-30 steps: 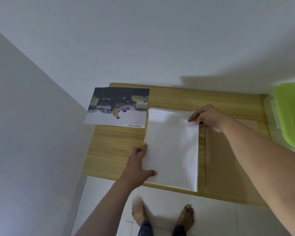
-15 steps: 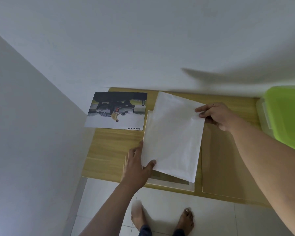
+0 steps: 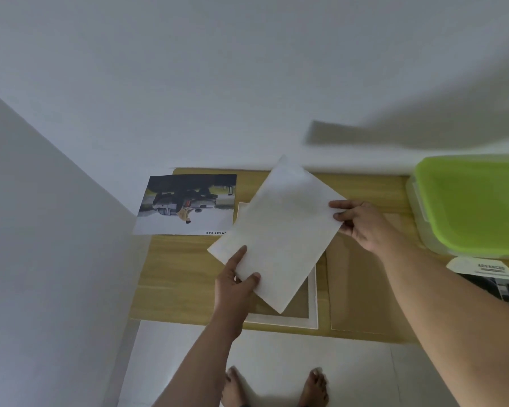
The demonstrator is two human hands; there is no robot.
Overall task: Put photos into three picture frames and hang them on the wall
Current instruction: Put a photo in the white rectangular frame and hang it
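Holding a white rectangular sheet of paper (image 3: 279, 230) lifted and skewed above the light wooden counter (image 3: 174, 274), blank side up. Pinching its near-left edge with the left hand (image 3: 235, 286), thumb on top and fingers (image 3: 238, 258) closed along the edge. Pinching its right corner with the right hand (image 3: 362, 224), fingers bent round the paper. Hovering it partly over a white-bordered rectangular picture frame (image 3: 312, 318) lying flat at the counter's near edge, just beside a brown cardboard backing board (image 3: 359, 289) on the right. Leaving a printed photo of a silver car (image 3: 185, 204) flat at the far-left corner, one corner hidden behind the lifted sheet. Also in view at the right: a clear plastic box with a lime-green lid (image 3: 476, 201) and a dark printed page (image 3: 488, 271) below it.

Seemingly loading the first frame, either clearing a filler sheet off it or turning the sheet over; impossible to tell whether anything is printed underneath. Nothing seen framed or hung yet. Next, probably setting this sheet down away from the frame, then squaring the car photo inside the border and pressing the backing board on, avoiding creases in the thin paper.
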